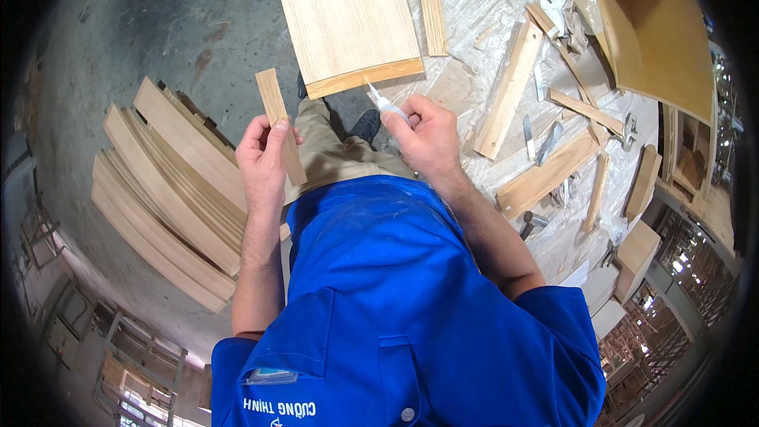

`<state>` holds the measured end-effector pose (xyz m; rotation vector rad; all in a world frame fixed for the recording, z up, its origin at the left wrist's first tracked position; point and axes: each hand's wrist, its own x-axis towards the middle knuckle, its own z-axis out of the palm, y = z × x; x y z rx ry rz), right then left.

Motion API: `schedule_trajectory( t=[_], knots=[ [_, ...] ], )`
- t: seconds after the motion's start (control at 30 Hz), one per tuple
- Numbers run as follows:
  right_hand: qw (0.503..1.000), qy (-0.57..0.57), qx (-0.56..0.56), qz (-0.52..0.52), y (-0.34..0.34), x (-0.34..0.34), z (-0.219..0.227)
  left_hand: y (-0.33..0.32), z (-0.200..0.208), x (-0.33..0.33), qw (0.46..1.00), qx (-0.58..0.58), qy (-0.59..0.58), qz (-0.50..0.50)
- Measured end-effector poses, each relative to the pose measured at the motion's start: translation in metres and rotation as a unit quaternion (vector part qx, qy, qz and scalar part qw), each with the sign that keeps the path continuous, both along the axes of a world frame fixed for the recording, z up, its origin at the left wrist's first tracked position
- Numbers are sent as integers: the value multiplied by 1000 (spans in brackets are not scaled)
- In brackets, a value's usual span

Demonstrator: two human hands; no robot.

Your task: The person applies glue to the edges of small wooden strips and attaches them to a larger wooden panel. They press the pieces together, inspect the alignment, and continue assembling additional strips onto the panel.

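I see the left hand (262,154) pinching a flat brown wooden strip (271,95), left of the pale rectangular wooden panel (348,20); this strip's long axis runs forward, slightly left. The right hand (428,138) grips a white plastic bottle (387,106), pointing forward-left.

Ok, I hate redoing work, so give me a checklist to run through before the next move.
1. Left hand gripping the wooden strip: ok.
2. Right hand holding the white bottle: ok.
3. Nozzle pointed toward the board: ok.
4. Nozzle touching the board: cannot tell.
5. Plastic sheeting free of loose wood: not ok, several wooden pieces lie on it.
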<state>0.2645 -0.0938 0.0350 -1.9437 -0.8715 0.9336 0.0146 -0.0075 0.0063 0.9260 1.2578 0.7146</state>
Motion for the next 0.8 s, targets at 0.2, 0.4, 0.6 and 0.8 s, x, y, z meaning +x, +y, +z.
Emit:
schedule_trajectory(
  t=[0.2,0.4,0.6,0.8],
  knots=[
    [999,-38,-12,-12,-1,10,3,1,7,6,1000,7,1,2],
    [998,-33,-43,-32,-14,29,-2,2,-1,3,1000,4,1,-12],
    [997,-33,-26,-71,-20,44,-2,2,2,10,1000,3,1,-20],
    [996,-24,-39,-80,-21,52,-1,3,1,13,1000,6,4,-24]
  ],
)
